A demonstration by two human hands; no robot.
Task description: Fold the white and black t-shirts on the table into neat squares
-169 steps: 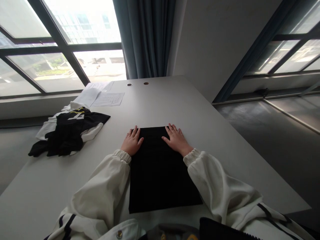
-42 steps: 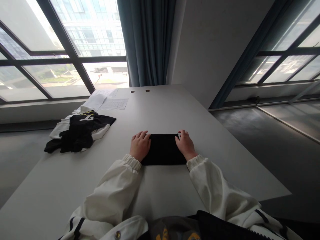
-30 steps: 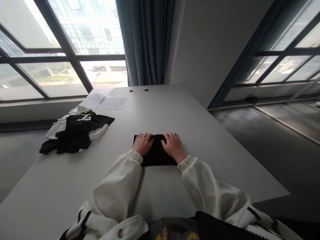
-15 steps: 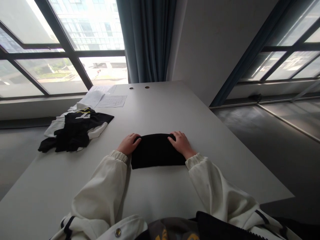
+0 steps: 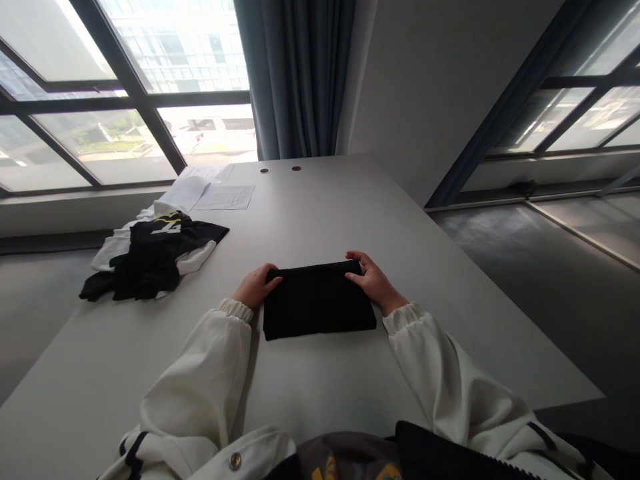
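Observation:
A folded black garment (image 5: 320, 303) lies on the white table in front of me, in a neat rectangle. My left hand (image 5: 256, 285) is closed at its far left corner, with the thumb on top and the other fingers curled over the edge, partly hidden. At the far right corner is my right hand (image 5: 373, 279). Its thumb lies against the cloth while the fingers stretch out beyond the far edge, apart from the thumb.
A loose heap of black and white clothes (image 5: 155, 257) lies on the left of the white table (image 5: 320, 220). Behind it are sheets of paper (image 5: 225, 197). Two round cable holes sit near the far edge, before a blue curtain (image 5: 300, 80) and windows.
My right hand has loosened at the far right corner, its fingers now lifted and stretched apart. The garment's far edge looks straighter. My left hand has stayed at its corner.

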